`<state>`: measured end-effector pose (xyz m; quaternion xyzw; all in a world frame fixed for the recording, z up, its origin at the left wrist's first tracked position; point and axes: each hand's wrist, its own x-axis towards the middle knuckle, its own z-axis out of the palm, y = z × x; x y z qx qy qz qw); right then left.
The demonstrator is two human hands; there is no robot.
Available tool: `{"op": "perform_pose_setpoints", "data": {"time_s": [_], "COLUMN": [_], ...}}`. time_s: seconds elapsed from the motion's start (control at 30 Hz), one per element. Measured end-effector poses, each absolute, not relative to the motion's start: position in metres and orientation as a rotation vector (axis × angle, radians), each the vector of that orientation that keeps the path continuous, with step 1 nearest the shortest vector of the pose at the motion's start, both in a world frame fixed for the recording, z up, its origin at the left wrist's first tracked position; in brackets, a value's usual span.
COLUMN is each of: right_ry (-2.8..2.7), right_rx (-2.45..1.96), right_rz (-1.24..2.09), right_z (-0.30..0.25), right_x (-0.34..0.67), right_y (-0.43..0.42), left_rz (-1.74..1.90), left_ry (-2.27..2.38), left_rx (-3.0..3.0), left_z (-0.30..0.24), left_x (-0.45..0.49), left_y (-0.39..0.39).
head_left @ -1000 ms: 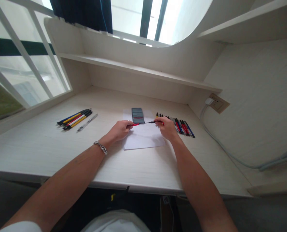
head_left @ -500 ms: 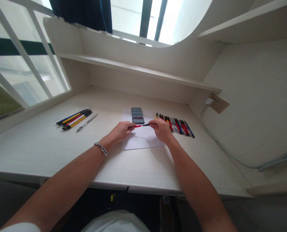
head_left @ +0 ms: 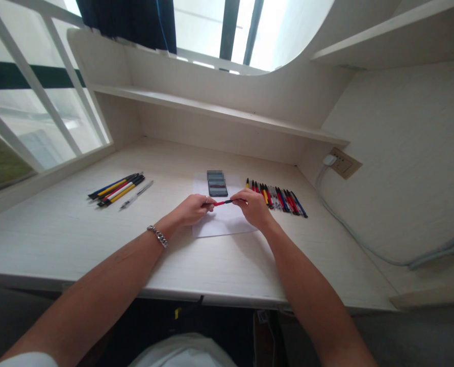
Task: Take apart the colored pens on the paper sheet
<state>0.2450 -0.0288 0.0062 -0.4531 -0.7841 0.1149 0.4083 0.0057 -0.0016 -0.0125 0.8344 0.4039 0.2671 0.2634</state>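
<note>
Desktop (head_left: 58,244) — both hands, left (head_left: 192,210) and right (head_left: 254,209), pinch a red-black pen (head_left: 224,202) over paper (head_left: 223,227).

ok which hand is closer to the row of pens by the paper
Right. The right hand is just left of the row of pens; the left hand is farther off, across the paper.

Looks like a dorm rm or home study nook: built-in white desk (head_left: 66,229), shelf (head_left: 211,113) above, wall socket (head_left: 341,163), curtained window (head_left: 39,117) alongside.

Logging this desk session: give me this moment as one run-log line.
left hand: red-and-black pen | right hand: same pen | below: white paper sheet
</note>
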Motion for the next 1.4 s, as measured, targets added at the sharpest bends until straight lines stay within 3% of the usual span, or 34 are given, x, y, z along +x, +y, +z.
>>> {"op": "perform_pose_setpoints", "data": {"time_s": [0.37,0.57,0.9,1.13,1.4], "right_ry": [-1.865,-1.867,-1.955,-2.004,-1.969], "right_rx": [-1.385,-1.383,-1.354,-1.435,-1.339], "right_rz": [0.559,0.621,0.538,0.69,0.504], "right_z": [0.011,0.008,0.01,0.008,0.009], "right_x": [0.237,0.239,0.246,0.242,0.247], "right_y": [-0.033,-0.029,-0.03,-0.03,-0.03], "left_rz": [0.963,0.83,0.77,0.805,0.728], "left_ry": [1.139,1.126,1.123,1.125,1.158], "left_rx": [2.187,2.219,2.224,2.192,2.23], "left_z": [-0.003,-0.006,-0.005,-0.013,-0.006], "left_x": [0.012,0.01,0.007,0.005,0.006], "left_y": [-0.013,-0.008,-0.006,-0.001,-0.004]}}
